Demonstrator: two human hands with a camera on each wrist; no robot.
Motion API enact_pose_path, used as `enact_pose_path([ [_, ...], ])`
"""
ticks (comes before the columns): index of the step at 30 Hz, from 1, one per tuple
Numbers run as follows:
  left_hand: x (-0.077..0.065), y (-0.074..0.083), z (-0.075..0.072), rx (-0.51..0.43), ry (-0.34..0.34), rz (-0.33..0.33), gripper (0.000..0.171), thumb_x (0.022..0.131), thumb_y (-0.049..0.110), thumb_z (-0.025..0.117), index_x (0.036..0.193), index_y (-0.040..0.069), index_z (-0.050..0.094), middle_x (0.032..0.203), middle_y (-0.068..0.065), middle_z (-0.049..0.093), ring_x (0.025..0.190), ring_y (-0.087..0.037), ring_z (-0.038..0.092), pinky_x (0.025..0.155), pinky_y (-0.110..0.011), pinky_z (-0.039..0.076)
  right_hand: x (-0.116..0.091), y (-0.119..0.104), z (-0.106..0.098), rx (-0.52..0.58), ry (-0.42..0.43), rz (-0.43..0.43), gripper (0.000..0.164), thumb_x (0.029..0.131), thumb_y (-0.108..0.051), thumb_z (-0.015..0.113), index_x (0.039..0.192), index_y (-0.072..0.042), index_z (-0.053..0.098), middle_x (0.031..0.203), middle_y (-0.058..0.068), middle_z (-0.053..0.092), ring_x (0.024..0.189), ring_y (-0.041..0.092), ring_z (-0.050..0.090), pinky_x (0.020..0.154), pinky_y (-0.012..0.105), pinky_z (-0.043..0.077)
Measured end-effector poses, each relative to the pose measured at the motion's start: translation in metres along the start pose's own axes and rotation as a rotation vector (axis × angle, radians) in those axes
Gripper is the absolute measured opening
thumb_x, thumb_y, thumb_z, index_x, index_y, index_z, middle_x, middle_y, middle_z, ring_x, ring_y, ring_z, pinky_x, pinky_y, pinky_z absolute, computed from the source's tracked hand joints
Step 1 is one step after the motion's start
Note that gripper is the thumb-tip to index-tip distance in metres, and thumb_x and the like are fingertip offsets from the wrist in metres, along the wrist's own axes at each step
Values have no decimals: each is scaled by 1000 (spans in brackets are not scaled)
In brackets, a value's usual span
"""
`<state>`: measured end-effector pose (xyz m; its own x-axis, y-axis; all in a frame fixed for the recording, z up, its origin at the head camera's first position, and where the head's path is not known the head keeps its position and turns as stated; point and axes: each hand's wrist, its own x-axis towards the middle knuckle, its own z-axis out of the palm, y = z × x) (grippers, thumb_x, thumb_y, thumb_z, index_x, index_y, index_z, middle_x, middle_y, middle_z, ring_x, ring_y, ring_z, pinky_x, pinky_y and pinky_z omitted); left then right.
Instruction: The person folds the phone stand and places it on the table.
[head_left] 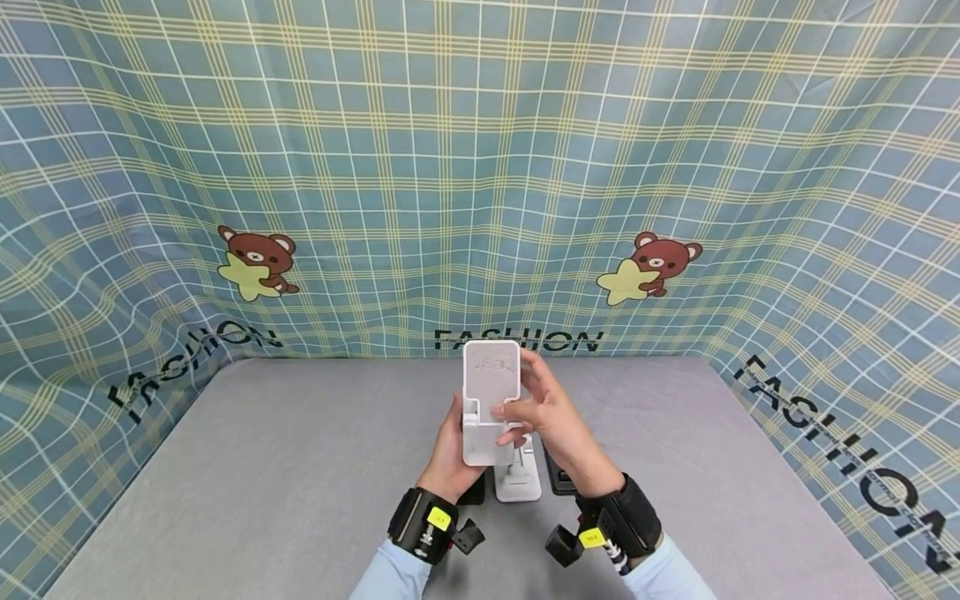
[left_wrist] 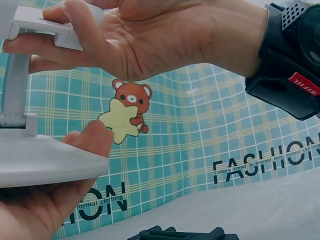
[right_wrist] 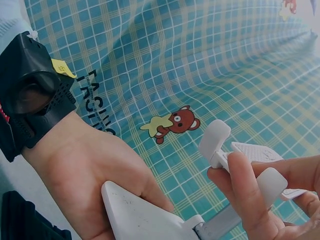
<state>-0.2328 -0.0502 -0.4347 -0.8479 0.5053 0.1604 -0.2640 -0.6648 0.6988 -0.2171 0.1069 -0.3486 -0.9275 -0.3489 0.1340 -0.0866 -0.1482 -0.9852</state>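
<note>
A white folding phone stand (head_left: pixel 491 375) is held up between both hands, its textured cradle plate toward me. My left hand (head_left: pixel 444 458) grips the stand's flat base (right_wrist: pixel 142 217), the palm along its underside in the left wrist view. My right hand (head_left: pixel 553 425) pinches the cradle near its small lower lips (right_wrist: pixel 215 144), with fingers on both sides of it. Between base and cradle runs a grey stem (left_wrist: pixel 16 87). In the head view the cradle hides part of the left hand's fingers.
Below the hands, a second white stand (head_left: pixel 517 485) is on the grey table (head_left: pixel 300 467). A black item (head_left: pixel 561 477) lies to its right and another black item (head_left: pixel 472 493) to its left, partly hidden by the left hand. A checked cloth (head_left: pixel 480 183) hangs around the table.
</note>
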Motion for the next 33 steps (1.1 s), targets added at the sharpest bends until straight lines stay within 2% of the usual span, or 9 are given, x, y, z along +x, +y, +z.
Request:
enact_pose_path([
  [7,0,-2,0,-5,0,-2,63,98,53,0,119,39,58,112,9,66,103,-7,62,87,-32,51,-1,0,0,-8,-7,11,76,82,7,62,143,-26,31,140,14,39,75,23,65,52,34,56],
  [13,0,-3,1,-4,25,-9,60,99,53,2,119,38,57,111,9,65,101,-8,61,86,-32,52,-1,1,-3,-54,-23,-20,74,82,6,63,143,-22,32,139,16,41,73,23,67,52,35,56],
  [17,0,-3,1,10,32,0,56,99,55,7,123,39,56,116,7,64,105,-13,62,88,-35,51,0,-1,-10,-172,-7,-63,69,83,2,65,142,-15,35,141,18,41,78,20,70,58,40,58],
  [21,-1,-5,1,4,43,-7,54,98,58,16,134,35,48,121,2,62,107,-20,62,90,-38,51,2,-10,-15,-376,44,-79,66,85,-9,69,143,-13,37,142,17,42,90,28,68,66,43,57],
  [24,-1,-5,1,-15,60,-24,58,98,57,16,145,28,33,121,-2,62,106,-22,62,90,-38,51,2,-20,-15,-516,52,-71,73,86,-20,71,147,-17,31,150,14,32,113,37,58,82,43,55],
  [27,0,-5,1,-29,75,-32,60,100,54,11,150,23,21,119,-4,62,105,-23,63,90,-39,51,7,-22,-17,-579,11,-86,87,85,-26,73,151,-25,18,158,9,13,136,39,36,102,49,43],
  [30,1,-5,1,-41,79,-27,58,100,53,9,147,25,27,117,-3,63,105,-24,63,90,-40,52,16,-14,-21,-552,-65,-89,100,81,-26,76,152,-34,6,161,6,0,144,36,18,110,59,27],
  [33,2,-6,1,-47,46,-13,57,99,55,11,138,29,42,117,-1,64,105,-24,63,90,-40,51,23,-6,-23,-480,-146,-61,110,78,-22,79,151,-39,-1,160,3,3,145,31,14,111,61,19],
])
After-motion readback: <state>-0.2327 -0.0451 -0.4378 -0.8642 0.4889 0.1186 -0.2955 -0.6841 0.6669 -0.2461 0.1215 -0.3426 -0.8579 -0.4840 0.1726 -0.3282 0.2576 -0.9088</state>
